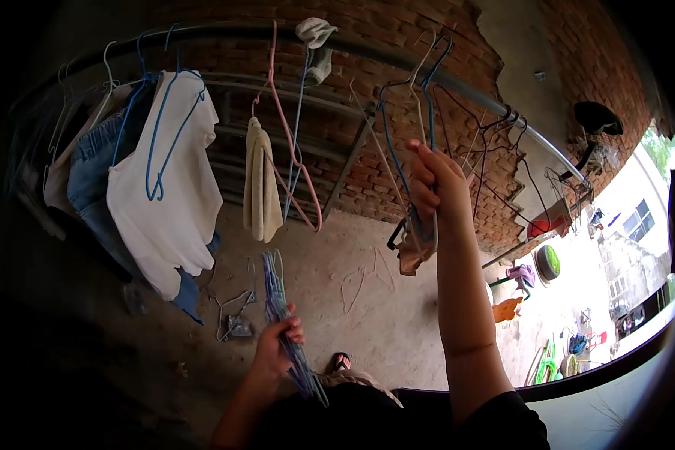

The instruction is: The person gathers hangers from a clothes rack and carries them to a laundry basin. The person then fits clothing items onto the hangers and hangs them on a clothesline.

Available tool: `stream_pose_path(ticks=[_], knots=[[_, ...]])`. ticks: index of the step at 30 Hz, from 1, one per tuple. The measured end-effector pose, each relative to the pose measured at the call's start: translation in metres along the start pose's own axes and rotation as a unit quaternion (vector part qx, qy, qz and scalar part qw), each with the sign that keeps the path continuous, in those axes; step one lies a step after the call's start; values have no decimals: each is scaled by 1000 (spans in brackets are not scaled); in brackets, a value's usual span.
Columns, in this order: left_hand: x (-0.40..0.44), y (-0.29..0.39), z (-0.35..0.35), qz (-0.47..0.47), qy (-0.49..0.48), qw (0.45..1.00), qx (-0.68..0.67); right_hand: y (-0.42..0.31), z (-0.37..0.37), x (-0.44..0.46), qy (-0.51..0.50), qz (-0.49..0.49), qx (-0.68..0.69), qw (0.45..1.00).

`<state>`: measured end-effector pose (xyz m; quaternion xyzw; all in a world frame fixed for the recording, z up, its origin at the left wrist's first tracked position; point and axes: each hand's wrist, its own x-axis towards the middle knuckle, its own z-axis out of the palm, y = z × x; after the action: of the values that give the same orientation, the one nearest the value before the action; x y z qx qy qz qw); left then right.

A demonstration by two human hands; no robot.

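My left hand (277, 346) is closed round a bundle of thin wire clothes hangers (275, 289), mostly bluish, held low in front of my body. My right hand (441, 184) is raised below the rail, its fingers closed on a pale clothes hanger (418, 94) whose hook reaches up to the rail. Right beside it a dark blue hanger (385, 105) hangs. Below the right hand hangs a small tan cloth item (411, 255) with a dark edge; the hand partly hides how it is attached.
A metal rail (397, 56) crosses overhead. On it hang a white shirt (169, 180), denim clothing (94, 161), a pink hanger (289, 142), a cream cloth (261, 184) and dark hangers (495, 142). Several loose hangers (356, 281) lie on the concrete floor (315, 262).
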<state>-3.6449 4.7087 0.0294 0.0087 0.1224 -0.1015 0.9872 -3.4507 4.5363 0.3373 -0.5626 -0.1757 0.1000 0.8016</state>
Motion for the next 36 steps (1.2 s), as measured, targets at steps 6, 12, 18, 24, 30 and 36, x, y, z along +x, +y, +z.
stream_pose_path(ticks=[6, 12, 18, 24, 30, 36], knots=[[12, -9, 6, -16, 19, 999, 40, 13, -50, -91, 24, 115, -67, 991], [43, -35, -3, -80, 27, 994, 69, 28, -119, -200, 20, 308, -55, 949], [82, -96, 9, -167, 105, 968, 157, 70, -153, -255, 118, 389, 5, 914], [122, -193, 29, -262, 128, 923, 250, 126, -211, -286, 196, 361, -17, 912], [168, -346, 40, -378, 112, 873, 286, 104, -307, -338, 246, 340, -149, 895], [202, -475, 36, -438, 70, 835, 326, 69, -398, -385, 285, 306, -233, 878]])
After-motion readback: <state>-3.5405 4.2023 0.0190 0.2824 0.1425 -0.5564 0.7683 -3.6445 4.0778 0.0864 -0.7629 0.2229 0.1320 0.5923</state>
